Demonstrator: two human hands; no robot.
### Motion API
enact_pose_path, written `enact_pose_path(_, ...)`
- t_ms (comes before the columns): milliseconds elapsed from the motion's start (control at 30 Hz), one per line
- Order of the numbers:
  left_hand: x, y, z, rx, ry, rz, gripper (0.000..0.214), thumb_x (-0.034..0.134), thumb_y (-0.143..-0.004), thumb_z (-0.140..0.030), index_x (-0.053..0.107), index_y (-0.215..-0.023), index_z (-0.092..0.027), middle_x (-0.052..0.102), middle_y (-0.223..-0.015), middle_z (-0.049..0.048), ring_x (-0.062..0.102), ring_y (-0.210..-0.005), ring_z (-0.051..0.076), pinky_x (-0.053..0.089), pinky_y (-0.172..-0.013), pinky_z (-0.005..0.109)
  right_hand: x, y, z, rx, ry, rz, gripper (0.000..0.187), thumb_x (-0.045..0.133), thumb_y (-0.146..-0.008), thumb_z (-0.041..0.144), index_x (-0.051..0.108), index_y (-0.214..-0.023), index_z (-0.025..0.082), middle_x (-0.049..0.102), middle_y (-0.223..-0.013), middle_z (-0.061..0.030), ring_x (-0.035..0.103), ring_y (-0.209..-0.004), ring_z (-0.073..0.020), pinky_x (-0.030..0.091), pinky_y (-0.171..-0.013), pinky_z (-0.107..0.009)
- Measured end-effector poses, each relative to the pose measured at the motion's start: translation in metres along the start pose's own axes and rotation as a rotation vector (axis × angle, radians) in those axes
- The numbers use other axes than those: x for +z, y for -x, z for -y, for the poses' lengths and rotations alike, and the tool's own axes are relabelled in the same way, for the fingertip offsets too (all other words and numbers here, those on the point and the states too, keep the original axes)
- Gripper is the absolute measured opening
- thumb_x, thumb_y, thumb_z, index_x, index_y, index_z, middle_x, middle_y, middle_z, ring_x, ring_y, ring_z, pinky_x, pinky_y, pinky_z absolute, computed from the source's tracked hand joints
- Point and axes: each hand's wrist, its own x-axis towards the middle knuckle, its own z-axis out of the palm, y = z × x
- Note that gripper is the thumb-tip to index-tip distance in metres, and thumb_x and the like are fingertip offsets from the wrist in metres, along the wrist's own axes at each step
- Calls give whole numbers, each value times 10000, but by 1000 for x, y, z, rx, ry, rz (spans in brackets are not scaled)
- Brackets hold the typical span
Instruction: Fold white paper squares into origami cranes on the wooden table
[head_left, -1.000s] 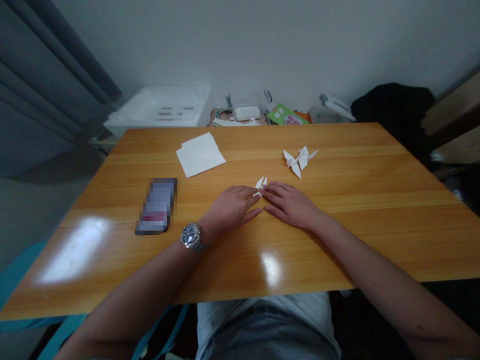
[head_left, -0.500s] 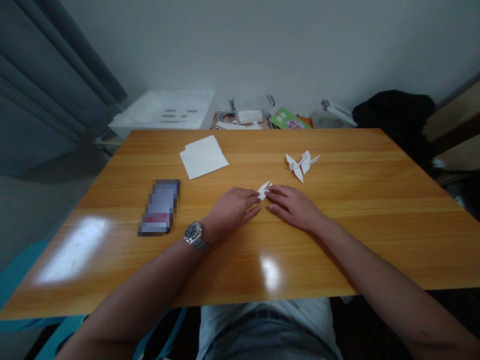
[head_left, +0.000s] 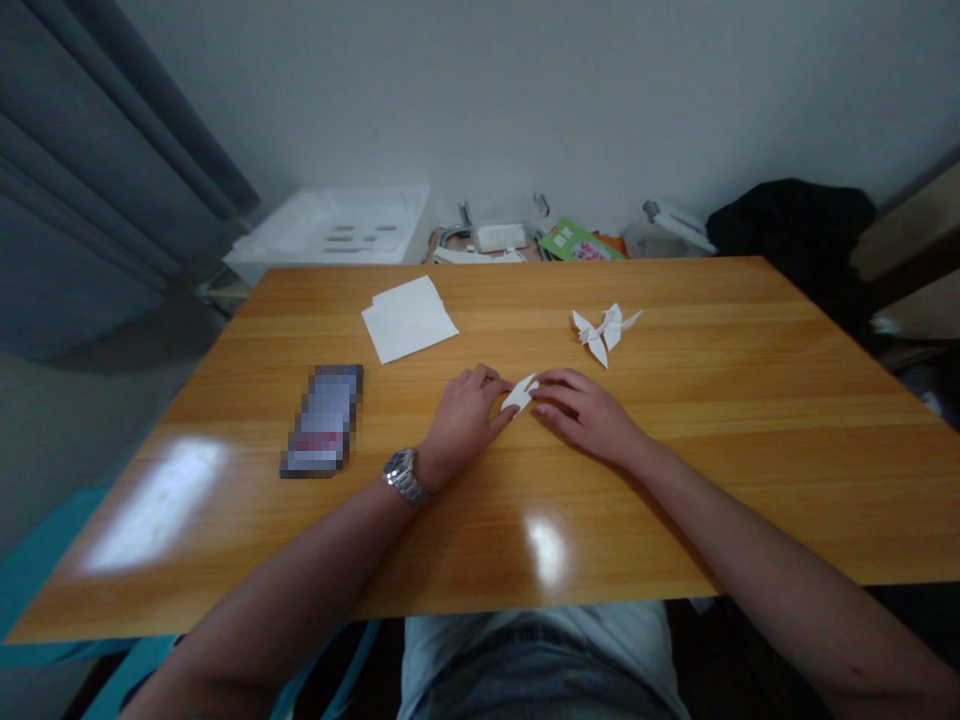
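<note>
A small piece of folded white paper (head_left: 519,394) lies on the wooden table between my two hands, narrow and pointed, with a slit towards its upper right end. My left hand (head_left: 471,412), with a metal watch on the wrist, pinches its left end between thumb and fingers. At the other end, the fingertips of my right hand (head_left: 586,414) close on the paper's edge. Beyond my right hand rest folded white paper cranes (head_left: 606,332), overlapping so that I cannot tell how many there are.
White paper sheets (head_left: 409,318) lie at the back left of the table (head_left: 720,350). A blurred-out phone (head_left: 324,420) is left of my left hand. Behind the table stand a white plastic tray (head_left: 360,215), a green booklet (head_left: 576,240) and a black cloth heap (head_left: 787,225).
My left hand has turned, its thumb and fingers now gripping the paper's left end. More of the folded paper shows, shifted slightly left and nearer me. My right hand has barely moved.
</note>
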Motion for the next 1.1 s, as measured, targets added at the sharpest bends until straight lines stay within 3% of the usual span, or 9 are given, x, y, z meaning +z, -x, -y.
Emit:
enact_pose_path(133,1,-1,-3,-18,46,18,213,635,-963,-319,683,-1137,-205,653,-1125,79,605,-1035,252,492,-931,420,1,-1,-8,102,-54,-135,210,587,-992,325,721,-1129,238,686,-1126,-106,653,-1080,-258,550,-988,-476)
enact_pose_path(300,0,-2,-5,-27,129,29,159,615,-964,-276,652,-1094,-194,697,-1045,68,635,-971,243,514,-888,411,0,-1,-13,157,-55,-154,191,636,-957,353,715,-1085,235,702,-1063,-94,667,-1016,-260,560,-927,-474)
enact_pose_path(433,2,-1,-3,-58,319,-5,125,591,-961,-231,638,-1069,-189,693,-1021,58,656,-925,200,550,-858,366,-1,0,-15,238,-109,-196,226,655,-943,395,690,-1098,235,721,-1048,-89,692,-944,-251,585,-847,-447)
enact_pose_path(633,7,-3,0,-184,617,-105,243,602,-949,-229,651,-1179,-167,707,-1058,72,685,-909,157,586,-841,310,-4,0,-15,349,-254,-260,232,634,-954,426,683,-1067,230,743,-1049,-81,711,-931,-237,587,-878,-444)
enact_pose_path(833,6,-4,-3,-210,813,-72,258,594,-970,-317,631,-1162,-148,722,-1073,87,711,-905,165,601,-803,303,0,-3,-4,366,-471,-199,275,663,-932,468,686,-1046,220,749,-1044,-84,716,-942,-233,589,-891,-432)
enact_pose_path(1100,6,-1,-8,-199,1031,22,292,624,-961,-377,559,-1136,-152,694,-1135,128,687,-1007,185,569,-839,308,-2,-1,2,339,-683,-40,449,790,-836,455,683,-1206,225,725,-1156,-93,692,-1051,-248,550,-968,-431)
